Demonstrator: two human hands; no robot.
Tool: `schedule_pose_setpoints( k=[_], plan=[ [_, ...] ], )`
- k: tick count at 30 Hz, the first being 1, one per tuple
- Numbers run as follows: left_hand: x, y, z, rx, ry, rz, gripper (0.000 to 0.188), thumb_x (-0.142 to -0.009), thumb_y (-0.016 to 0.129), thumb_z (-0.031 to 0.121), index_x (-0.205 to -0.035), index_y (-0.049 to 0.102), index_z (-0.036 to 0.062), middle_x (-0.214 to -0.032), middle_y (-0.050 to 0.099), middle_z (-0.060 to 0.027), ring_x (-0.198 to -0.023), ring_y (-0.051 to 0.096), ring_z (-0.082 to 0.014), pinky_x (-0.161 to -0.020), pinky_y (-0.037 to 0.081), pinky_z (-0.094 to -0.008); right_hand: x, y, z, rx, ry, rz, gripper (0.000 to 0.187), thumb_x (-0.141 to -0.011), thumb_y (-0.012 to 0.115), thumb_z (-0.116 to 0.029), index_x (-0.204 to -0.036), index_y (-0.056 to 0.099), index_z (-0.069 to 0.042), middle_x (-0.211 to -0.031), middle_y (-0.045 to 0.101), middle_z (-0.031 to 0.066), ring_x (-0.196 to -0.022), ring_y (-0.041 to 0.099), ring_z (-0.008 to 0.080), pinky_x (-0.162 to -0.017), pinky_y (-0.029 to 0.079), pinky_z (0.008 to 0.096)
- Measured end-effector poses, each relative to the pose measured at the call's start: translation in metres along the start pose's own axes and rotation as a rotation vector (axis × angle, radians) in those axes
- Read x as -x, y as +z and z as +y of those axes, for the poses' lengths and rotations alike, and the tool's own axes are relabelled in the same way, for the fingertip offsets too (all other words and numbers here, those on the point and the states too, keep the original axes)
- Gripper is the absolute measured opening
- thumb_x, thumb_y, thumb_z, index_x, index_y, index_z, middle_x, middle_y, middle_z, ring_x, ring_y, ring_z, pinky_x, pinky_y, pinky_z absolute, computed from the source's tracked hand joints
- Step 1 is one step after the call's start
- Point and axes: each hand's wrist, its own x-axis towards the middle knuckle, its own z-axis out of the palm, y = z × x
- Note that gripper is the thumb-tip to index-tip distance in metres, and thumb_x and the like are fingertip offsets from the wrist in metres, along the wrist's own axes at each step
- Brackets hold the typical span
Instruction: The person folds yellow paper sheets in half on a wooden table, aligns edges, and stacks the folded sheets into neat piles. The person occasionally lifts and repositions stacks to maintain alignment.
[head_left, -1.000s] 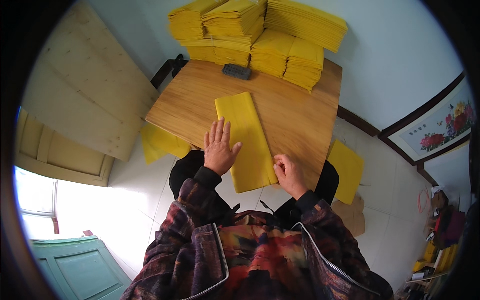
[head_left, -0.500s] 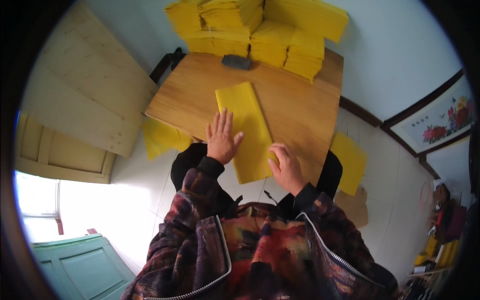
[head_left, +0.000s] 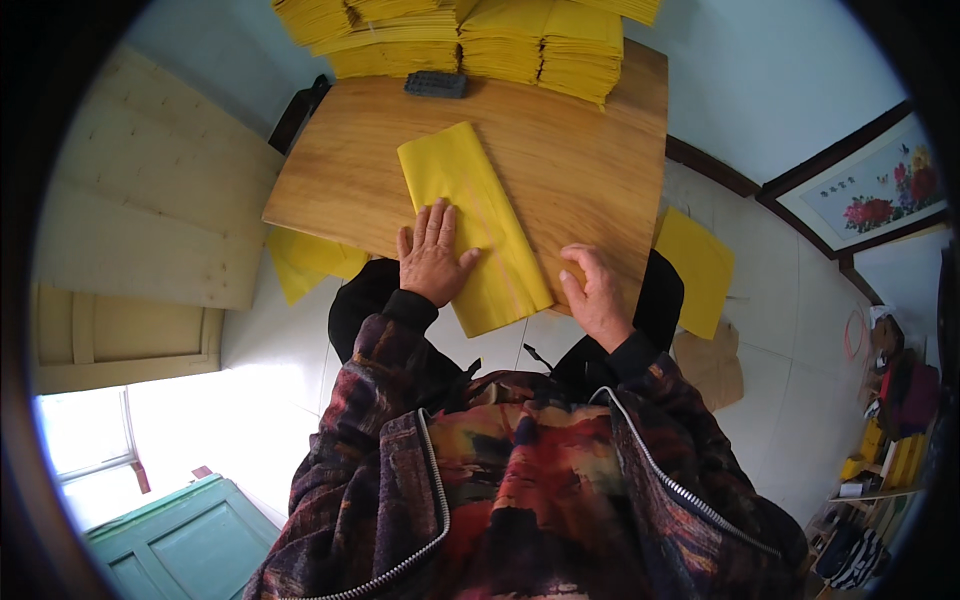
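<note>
A folded yellow sheet [head_left: 470, 225], long and narrow, lies aslant on the wooden table [head_left: 560, 190], its near end hanging over the table's front edge. My left hand [head_left: 432, 258] rests flat on the left side of the sheet with the fingers stretched out. Just right of the sheet's near corner is my right hand [head_left: 598, 298], apart from it. Its fingers are loosely bent, thumb and forefinger are spaced apart, and nothing shows between them.
Several stacks of folded yellow sheets [head_left: 500, 45] fill the table's far side, with a dark grey block [head_left: 435, 84] before them. More yellow sheets [head_left: 695, 270] are at the right, above brown paper [head_left: 710, 365]. A framed flower picture [head_left: 870, 185] leans at the wall.
My right hand has come off the sheet's right edge and moved right. The left hand has settled flatter on the sheet. The whole view has shifted, with the table now higher in it.
</note>
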Motion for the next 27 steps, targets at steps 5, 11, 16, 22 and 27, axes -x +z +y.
schedule_pose_setpoints(
  k=[5, 11, 16, 22, 27],
  plan=[
    [-0.002, 0.004, 0.011, -0.009, 0.076, 0.023, 0.078, -0.085, 0.056, 0.050, -0.144, 0.030, 0.0065, -0.153, 0.025, -0.0097, -0.142, 0.021, -0.0290, -0.110, 0.015, -0.0568, 0.007, 0.000, 0.000, -0.008, 0.000, 0.013, 0.026, -0.079, 0.061, -0.006, -0.104, 0.055, -0.001, -0.106, 0.058, 0.0192, -0.102, 0.055, 0.0385, -0.087, 0.045, 0.0424],
    [-0.024, 0.011, 0.065, -0.002, 0.313, -0.057, 0.082, -0.084, 0.055, 0.054, -0.146, 0.028, 0.0081, -0.155, 0.021, -0.0086, -0.143, 0.018, -0.0274, -0.112, 0.010, -0.0563, 0.016, -0.035, -0.001, 0.040, 0.050, 0.114, 0.024, -0.081, 0.059, -0.005, -0.104, 0.054, -0.003, -0.107, 0.058, 0.0161, -0.101, 0.056, 0.0365, -0.084, 0.048, 0.0404],
    [-0.056, 0.017, 0.105, 0.013, 0.474, -0.112, 0.081, -0.086, 0.051, 0.057, -0.146, 0.027, 0.0085, -0.156, 0.019, -0.0076, -0.144, 0.016, -0.0259, -0.113, 0.010, -0.0545, 0.032, -0.056, 0.002, 0.130, 0.105, 0.174, 0.026, -0.078, 0.061, -0.004, -0.103, 0.055, -0.002, -0.109, 0.058, 0.0148, -0.102, 0.055, 0.0349, -0.087, 0.047, 0.0394],
    [-0.091, 0.018, 0.144, 0.004, 0.552, -0.187, 0.078, -0.088, 0.048, 0.055, -0.147, 0.026, 0.0086, -0.156, 0.017, -0.0067, -0.144, 0.013, -0.0250, -0.113, 0.010, -0.0545, 0.039, -0.068, 0.015, 0.117, 0.209, 0.190, 0.037, -0.078, 0.059, -0.003, -0.115, 0.051, -0.001, -0.126, 0.046, 0.0184, -0.118, 0.046, 0.0356, -0.099, 0.040, 0.0392],
    [-0.120, 0.020, 0.164, 0.018, 0.590, -0.234, 0.077, -0.088, 0.050, 0.052, -0.147, 0.025, 0.0076, -0.156, 0.017, -0.0084, -0.144, 0.012, -0.0256, -0.114, 0.009, -0.0528, 0.030, -0.073, 0.028, 0.062, 0.252, 0.239, 0.058, -0.078, 0.062, -0.004, -0.131, 0.040, 0.002, -0.134, 0.039, 0.0227, -0.122, 0.043, 0.0377, -0.104, 0.036, 0.0395]
  ],
)
